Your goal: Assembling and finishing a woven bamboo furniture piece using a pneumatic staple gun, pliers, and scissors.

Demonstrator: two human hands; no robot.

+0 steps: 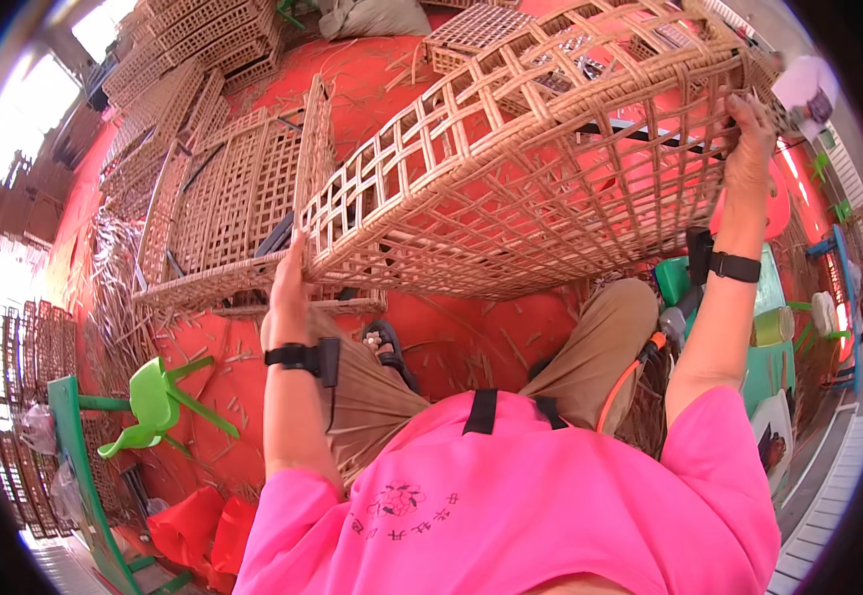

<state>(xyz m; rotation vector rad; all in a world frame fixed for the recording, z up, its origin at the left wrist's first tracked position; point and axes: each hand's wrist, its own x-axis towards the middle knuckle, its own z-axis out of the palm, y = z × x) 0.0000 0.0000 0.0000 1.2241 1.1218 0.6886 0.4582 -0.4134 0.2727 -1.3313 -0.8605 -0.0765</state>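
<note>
A large rectangular wicker basket (540,208) with an open-weave lattice is held up, tilted, in front of my body. My left hand (290,288) presses against its near left corner, fingers pointing up along the edge. Higher up on the far right, my right hand (751,144) grips the basket's right end by the rim, with the fingertips partly hidden by the weave. Behind the left part of the basket lies another lattice wicker piece (238,183) on the red floor (451,332).
Stacked wicker baskets (208,45) stand at the far left. A small green chair (159,397) and red plastic bags (198,531) are at my left. Teal containers (768,362) and an orange-handled cable or tool (639,362) are near my right knee. Loose cane strips litter the floor.
</note>
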